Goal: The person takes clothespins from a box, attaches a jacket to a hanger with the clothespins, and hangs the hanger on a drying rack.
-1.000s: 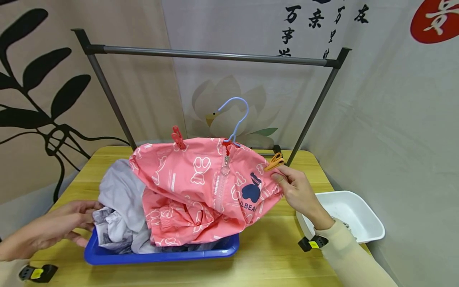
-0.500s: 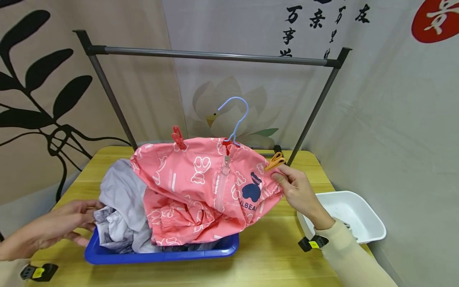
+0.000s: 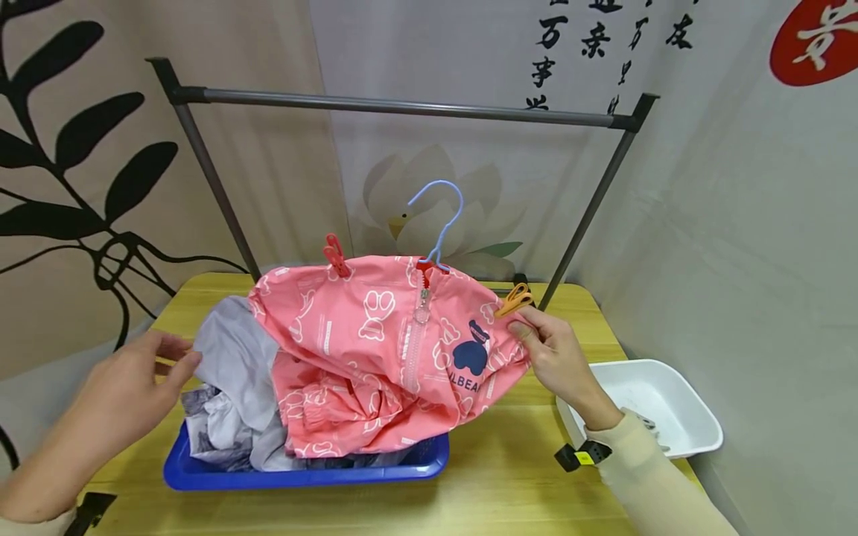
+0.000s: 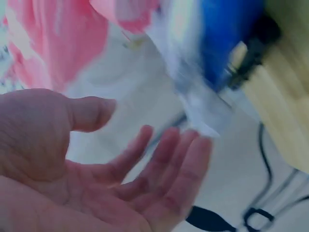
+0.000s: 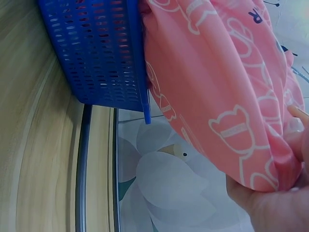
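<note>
A pink zip jacket (image 3: pixel 375 357) with white bear prints hangs on a blue hanger (image 3: pixel 442 231), its lower part over a blue basket (image 3: pixel 302 480). My right hand (image 3: pixel 559 365) pinches the jacket's right edge, just below a yellow clothespin (image 3: pixel 516 301); the right wrist view shows the pink cloth (image 5: pixel 212 96) between thumb and fingers. A red clothespin (image 3: pixel 337 255) clips the jacket's upper left. My left hand (image 3: pixel 130 387) is beside grey and white clothes (image 3: pixel 234 372) piled in the basket. In the left wrist view, this hand (image 4: pixel 120 179) holds nothing, its fingers spread and relaxed.
Behind the jacket stands a grey metal rack with a horizontal bar (image 3: pixel 409 108). A white tray (image 3: pixel 670 402) with small metallic items sits at the right of the wooden table (image 3: pixel 496 484). Printed curtains surround the table.
My left hand has risen from the basket's left side and come away from the grey and white clothes. The right hand keeps its hold on the jacket; the view has shifted slightly.
</note>
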